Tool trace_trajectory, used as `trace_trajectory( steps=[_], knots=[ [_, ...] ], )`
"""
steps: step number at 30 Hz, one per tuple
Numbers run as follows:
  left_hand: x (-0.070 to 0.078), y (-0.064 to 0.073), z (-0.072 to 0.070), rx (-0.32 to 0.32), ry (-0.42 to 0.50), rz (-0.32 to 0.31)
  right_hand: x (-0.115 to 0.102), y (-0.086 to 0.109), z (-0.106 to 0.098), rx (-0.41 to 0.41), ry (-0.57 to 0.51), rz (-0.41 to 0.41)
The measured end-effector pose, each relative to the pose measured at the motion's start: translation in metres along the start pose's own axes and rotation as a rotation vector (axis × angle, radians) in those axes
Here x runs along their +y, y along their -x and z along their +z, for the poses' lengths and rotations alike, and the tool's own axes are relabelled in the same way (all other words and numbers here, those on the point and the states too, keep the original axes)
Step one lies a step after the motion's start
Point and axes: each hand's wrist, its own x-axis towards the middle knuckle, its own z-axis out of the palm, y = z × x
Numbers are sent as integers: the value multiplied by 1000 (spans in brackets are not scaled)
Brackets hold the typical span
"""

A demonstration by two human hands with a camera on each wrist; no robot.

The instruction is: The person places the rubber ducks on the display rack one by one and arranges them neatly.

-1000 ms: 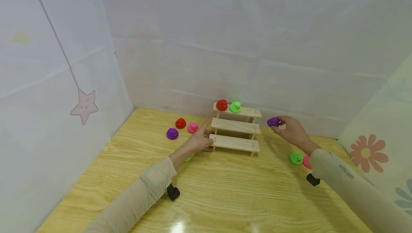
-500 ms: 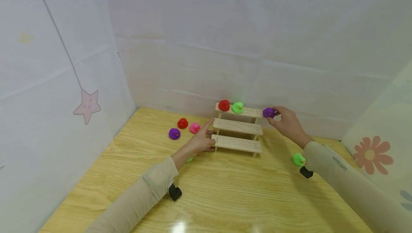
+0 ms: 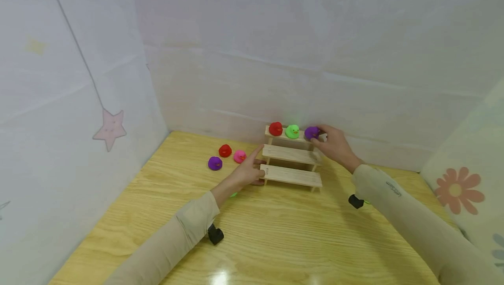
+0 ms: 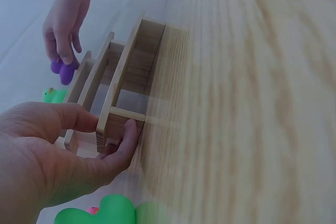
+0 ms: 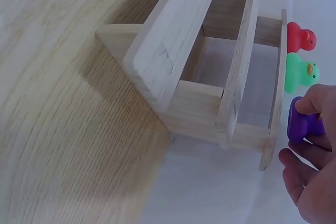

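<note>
A small three-step wooden stand [image 3: 292, 174] stands on the table, and my left hand [image 3: 245, 172] holds its left end. In the left wrist view, the fingers of that left hand [image 4: 58, 145] pinch the bottom step and its side support. My right hand [image 3: 334, 146] pinches a purple rubber duck [image 3: 312, 133] at the right end of the top step. The right wrist view has this purple duck [image 5: 298, 121] slightly apart from the step's surface. A red duck [image 3: 275, 129] and a green duck [image 3: 292, 131] sit to its left on the same step.
Left of the stand lie a red duck [image 3: 225, 150], a pink duck [image 3: 240, 156] and a purple duck [image 3: 215, 163]. A green duck [image 4: 105, 211] is near my left hand. More ducks lie right, mostly behind my right sleeve. A white cloth wall [image 3: 236, 83] rises behind.
My right hand has carried the purple duck leftward from beside the stand to over the top step's right end. My left hand keeps its hold on the stand.
</note>
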Motion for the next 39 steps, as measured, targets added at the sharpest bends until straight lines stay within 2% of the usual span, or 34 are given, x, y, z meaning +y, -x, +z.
trace_trajectory(
  steps=[10,17,25,28,35,39],
  knots=[
    [-3,-1,3,-9,-12,2,6,-1,6,-32,-129,37],
    [-2,-3,4,-7,-18,-2,7,-1,4,-46,-116,70],
    [-6,-1,5,4,-16,-21,11,5,5,-77,-67,9],
    [-6,-1,5,-3,-13,-10,12,10,2,-81,-50,5],
    [-9,1,1,-9,7,-16,14,32,-8,-105,-19,90],
    [-9,2,-6,3,7,-13,13,46,-13,-113,6,85]
  ],
)
